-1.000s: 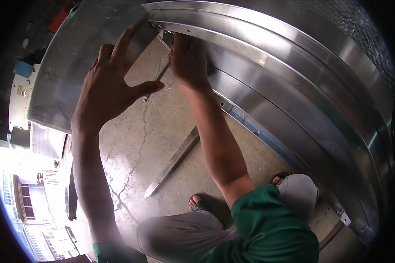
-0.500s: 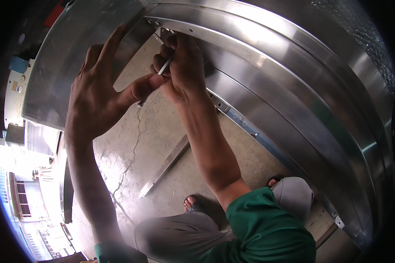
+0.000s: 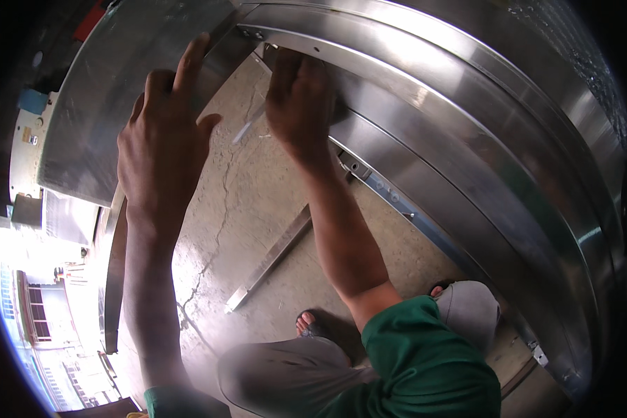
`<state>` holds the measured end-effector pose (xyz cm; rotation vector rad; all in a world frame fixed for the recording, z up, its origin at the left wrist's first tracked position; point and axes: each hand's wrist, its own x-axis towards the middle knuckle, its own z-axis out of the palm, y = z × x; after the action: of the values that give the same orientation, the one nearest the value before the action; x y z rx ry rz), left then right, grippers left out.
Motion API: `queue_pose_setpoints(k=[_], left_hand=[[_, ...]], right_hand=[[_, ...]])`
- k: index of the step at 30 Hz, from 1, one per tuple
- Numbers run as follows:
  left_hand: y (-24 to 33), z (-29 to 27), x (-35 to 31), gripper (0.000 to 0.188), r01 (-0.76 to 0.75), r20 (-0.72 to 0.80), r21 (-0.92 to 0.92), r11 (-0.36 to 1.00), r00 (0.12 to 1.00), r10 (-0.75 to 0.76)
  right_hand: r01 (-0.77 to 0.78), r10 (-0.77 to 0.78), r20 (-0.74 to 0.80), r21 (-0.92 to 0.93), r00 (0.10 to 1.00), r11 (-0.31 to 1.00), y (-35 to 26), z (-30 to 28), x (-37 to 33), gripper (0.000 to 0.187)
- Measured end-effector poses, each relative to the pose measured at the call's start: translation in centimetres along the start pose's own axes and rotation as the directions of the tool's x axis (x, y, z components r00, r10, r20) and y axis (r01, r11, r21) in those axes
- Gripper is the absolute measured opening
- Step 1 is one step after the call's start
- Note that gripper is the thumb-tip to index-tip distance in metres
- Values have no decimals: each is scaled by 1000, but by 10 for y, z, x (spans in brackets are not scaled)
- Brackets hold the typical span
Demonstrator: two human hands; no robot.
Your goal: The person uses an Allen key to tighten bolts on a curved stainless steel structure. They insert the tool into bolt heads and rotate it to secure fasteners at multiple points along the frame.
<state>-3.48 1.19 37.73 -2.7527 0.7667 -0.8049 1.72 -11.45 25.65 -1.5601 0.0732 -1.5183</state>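
Observation:
My right hand (image 3: 299,111) is closed near the inner corner of a stainless-steel frame (image 3: 369,73), its fingertips partly hidden beneath the frame's lip. From its left side juts a thin, pale metal rod (image 3: 244,130), blurred, with one end inside the hand; its exact kind does not show. My left hand (image 3: 164,139) is open with fingers spread and thumb out, over the edge of a flat steel panel (image 3: 90,125). It holds nothing, and I cannot tell whether its fingertips touch the panel.
Below the hands lies a cracked concrete floor (image 3: 258,223) with a square metal bar (image 3: 272,258) on it. A steel rail (image 3: 390,198) runs along the frame's lower side. My knees and sandalled feet are near the bottom. A blue object (image 3: 33,102) sits at far left.
My left hand has let go of the rod's end and drawn back left, its thumb now apart. My right hand has turned, and the rod points further down and left.

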Motion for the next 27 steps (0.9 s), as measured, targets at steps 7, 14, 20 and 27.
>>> queue_pose_setpoints(k=[7,14,20,27], left_hand=[[-4,-13,-8,119,-96,50,-97,991,994,101],[-4,-11,-5,124,-127,26,-94,987,991,130],[7,-1,-4,131,31,16,142,989,999,-33],[3,15,-10,119,50,-124,210,976,992,-24]], right_hand=[[-590,417,421,513,806,623,-2,-15,8,36],[-624,482,397,501,781,599,-4,-7,2,39],[-273,266,63,281,962,920,0,8,-7,35],[31,-27,-75,44,997,999,9,11,-6,21]])
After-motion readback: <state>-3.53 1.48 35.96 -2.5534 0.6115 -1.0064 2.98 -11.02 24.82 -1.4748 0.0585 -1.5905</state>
